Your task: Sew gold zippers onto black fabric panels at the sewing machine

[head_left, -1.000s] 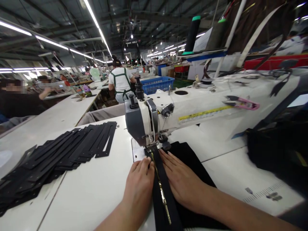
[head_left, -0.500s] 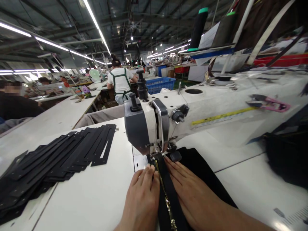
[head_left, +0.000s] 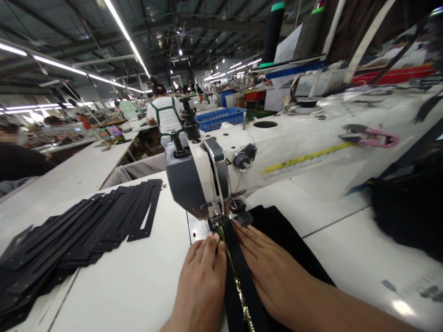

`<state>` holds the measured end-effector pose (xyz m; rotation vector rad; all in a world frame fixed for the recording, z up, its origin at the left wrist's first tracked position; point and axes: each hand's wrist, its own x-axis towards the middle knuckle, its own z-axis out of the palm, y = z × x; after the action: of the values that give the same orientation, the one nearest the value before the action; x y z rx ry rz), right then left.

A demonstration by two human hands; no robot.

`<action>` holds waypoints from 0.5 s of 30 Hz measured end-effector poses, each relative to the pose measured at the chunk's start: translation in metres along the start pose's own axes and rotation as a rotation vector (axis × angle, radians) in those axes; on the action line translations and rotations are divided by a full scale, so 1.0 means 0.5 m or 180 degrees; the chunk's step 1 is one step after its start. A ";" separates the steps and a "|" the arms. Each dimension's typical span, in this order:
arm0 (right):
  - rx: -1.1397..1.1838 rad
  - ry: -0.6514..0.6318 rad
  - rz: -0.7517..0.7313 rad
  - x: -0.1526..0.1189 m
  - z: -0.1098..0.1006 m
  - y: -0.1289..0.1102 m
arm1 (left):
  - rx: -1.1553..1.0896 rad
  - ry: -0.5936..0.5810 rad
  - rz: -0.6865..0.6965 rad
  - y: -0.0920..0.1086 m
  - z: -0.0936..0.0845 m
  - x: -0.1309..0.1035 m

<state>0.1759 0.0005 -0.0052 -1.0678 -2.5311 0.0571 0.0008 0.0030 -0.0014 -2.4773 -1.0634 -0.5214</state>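
Observation:
A black strip with a gold-toothed zipper runs from the near edge up under the presser foot of a white and grey sewing machine. Along its left edge, my left hand has its fingers bent and bunched together on the zipper tape; the thumb is hidden. My right hand lies flat on the right side of the strip, fingers stretched toward the needle area. Black fabric spreads beneath and beyond the right hand. A gold zipper pull shows between the hands.
Black slotted panels lie overlapped on the table at left. Pink-handled snips and a yellow tape measure rest on the machine arm. Dark cloth is at right. Beyond stand a blue basket and a person in an apron.
The view has shifted slightly, so the machine and table appear a little farther left. Both hands keep nearly the same places on the strip.

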 end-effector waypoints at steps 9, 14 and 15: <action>0.0077 -0.0065 -0.0056 -0.003 0.002 0.008 | -0.0107 -0.0229 -0.0106 0.008 -0.001 -0.001; 0.0063 -0.0116 -0.0052 -0.002 0.004 0.010 | -0.0202 -0.0354 -0.0159 0.010 -0.010 0.009; 0.0069 -0.0112 -0.0042 -0.002 0.004 0.010 | -0.0207 -0.0375 -0.0149 0.009 -0.011 0.011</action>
<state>0.1791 0.0037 -0.0085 -1.0505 -2.5629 0.1003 0.0067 0.0009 0.0049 -2.5727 -1.1695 -0.4347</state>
